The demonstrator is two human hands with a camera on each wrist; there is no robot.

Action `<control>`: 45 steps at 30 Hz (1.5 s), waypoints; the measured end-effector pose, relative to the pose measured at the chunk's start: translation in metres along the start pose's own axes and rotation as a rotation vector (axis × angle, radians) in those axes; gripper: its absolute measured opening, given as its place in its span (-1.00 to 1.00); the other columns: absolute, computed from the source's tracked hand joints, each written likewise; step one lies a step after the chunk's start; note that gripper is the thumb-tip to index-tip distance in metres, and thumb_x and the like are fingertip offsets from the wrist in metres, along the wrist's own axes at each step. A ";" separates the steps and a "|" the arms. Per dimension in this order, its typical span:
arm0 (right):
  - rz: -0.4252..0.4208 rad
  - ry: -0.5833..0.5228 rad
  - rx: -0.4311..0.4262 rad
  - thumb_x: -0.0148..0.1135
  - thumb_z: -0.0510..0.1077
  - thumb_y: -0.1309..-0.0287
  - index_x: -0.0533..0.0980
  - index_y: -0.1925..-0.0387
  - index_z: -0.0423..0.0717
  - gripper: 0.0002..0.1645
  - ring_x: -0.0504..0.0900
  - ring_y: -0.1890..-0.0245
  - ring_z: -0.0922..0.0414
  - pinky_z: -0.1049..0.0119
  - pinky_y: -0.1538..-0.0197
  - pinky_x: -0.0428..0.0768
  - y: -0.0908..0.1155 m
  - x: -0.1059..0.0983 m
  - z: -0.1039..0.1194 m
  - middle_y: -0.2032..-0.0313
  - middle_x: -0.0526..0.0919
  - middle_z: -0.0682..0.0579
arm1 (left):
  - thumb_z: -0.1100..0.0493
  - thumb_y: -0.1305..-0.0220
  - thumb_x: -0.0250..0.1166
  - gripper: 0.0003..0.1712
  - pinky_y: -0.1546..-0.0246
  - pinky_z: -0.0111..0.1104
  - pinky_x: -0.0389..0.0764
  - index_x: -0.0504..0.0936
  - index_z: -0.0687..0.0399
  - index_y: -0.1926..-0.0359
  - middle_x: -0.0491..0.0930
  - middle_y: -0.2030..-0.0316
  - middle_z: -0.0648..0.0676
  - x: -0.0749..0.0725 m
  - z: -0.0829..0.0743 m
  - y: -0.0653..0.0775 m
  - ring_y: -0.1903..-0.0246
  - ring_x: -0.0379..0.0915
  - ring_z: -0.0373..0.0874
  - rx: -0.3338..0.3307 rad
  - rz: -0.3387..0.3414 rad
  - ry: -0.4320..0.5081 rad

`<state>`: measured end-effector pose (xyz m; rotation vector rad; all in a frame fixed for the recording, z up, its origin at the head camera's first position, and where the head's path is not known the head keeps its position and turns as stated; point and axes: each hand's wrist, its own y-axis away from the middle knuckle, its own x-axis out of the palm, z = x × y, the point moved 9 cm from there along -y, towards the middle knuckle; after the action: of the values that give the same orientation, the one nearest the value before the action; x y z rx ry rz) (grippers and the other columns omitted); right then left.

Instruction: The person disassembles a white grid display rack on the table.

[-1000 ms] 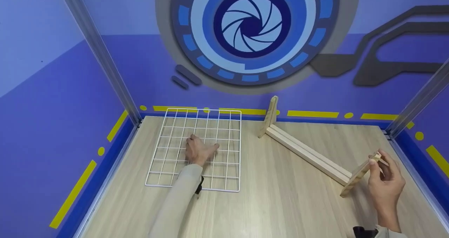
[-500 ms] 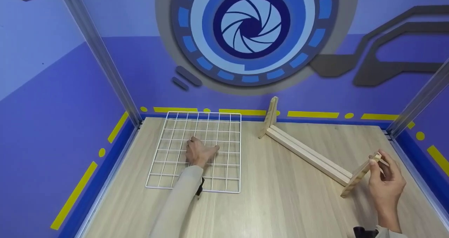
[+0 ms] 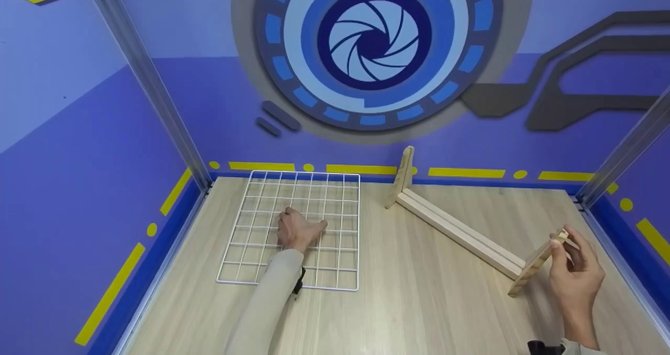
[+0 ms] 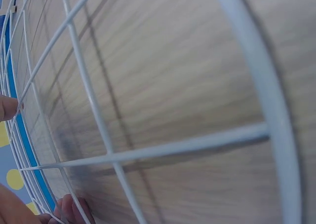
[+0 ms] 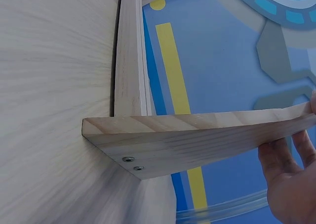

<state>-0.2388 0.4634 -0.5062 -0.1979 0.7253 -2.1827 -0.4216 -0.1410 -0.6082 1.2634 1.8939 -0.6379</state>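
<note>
A white wire grid panel (image 3: 342, 231) lies low over the left of the table, its far edge reaching past the table's back edge in the head view. My left hand (image 3: 299, 230) grips it near the middle; in the left wrist view, curled fingertips (image 4: 74, 208) show behind the wires. To the right stands a wooden stand (image 3: 460, 233), a grooved beam between two upright end pieces. My right hand (image 3: 577, 271) pinches the top of the near end piece (image 5: 197, 135) between thumb and fingers. Two screw heads (image 5: 128, 159) show low on that piece, whose bottom rests on the table.
The wood-grain table (image 3: 408, 302) is bounded by a blue back wall (image 3: 209, 103) and side walls. Metal posts (image 3: 152, 93) rise at both back corners. The stand's far end piece (image 3: 402, 179) stands close to the back wall.
The far edge of the wire grid panel has dropped slightly, still held by my left hand. My right hand and the wooden stand stay in place. The head view has tilted up a little.
</note>
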 end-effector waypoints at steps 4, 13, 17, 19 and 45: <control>-0.006 0.016 0.015 0.21 -0.48 -0.41 0.52 -0.40 -0.30 -0.44 0.72 -0.04 0.40 0.69 -0.04 0.59 0.001 -0.001 -0.002 -0.09 0.71 0.24 | -0.37 0.09 0.64 0.28 -0.10 0.14 0.69 0.38 0.43 -0.40 0.53 -0.17 0.40 0.001 0.001 0.000 -0.20 0.54 0.33 0.003 -0.002 -0.007; -0.009 0.012 0.018 0.20 -0.46 -0.42 0.52 -0.39 -0.30 -0.46 0.72 -0.04 0.41 0.68 -0.04 0.59 0.002 0.000 0.000 -0.10 0.70 0.21 | -0.39 0.12 0.64 0.28 -0.05 0.13 0.71 0.40 0.42 -0.37 0.53 -0.14 0.39 0.002 0.001 0.000 -0.17 0.55 0.32 -0.002 0.000 -0.029; -0.009 0.018 0.020 0.20 -0.45 -0.43 0.52 -0.40 -0.28 -0.46 0.71 -0.05 0.41 0.68 -0.05 0.58 0.001 0.000 0.001 -0.09 0.71 0.22 | -0.40 0.11 0.62 0.28 -0.02 0.13 0.72 0.39 0.43 -0.38 0.52 -0.14 0.39 0.002 -0.001 -0.001 -0.16 0.55 0.32 -0.009 0.021 -0.045; -0.009 0.025 0.022 0.20 -0.44 -0.44 0.53 -0.40 -0.27 -0.46 0.71 -0.05 0.41 0.69 -0.05 0.58 0.001 0.000 0.002 -0.09 0.72 0.22 | -0.39 0.10 0.62 0.27 -0.02 0.15 0.72 0.39 0.43 -0.37 0.52 -0.14 0.40 0.001 -0.001 -0.001 -0.17 0.54 0.33 -0.012 0.029 -0.050; -0.010 0.071 0.061 0.23 -0.40 -0.45 0.54 -0.42 -0.17 -0.45 0.69 -0.06 0.45 0.71 -0.05 0.56 0.001 -0.001 -0.003 -0.08 0.68 0.36 | -0.38 0.11 0.58 0.19 0.09 0.13 0.73 0.46 0.43 -0.29 0.46 -0.10 0.38 0.002 -0.003 0.002 -0.11 0.50 0.31 -0.039 0.071 -0.139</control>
<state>-0.2385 0.4650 -0.5095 -0.0931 0.6972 -2.2280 -0.4213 -0.1373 -0.6083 1.2240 1.7323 -0.6322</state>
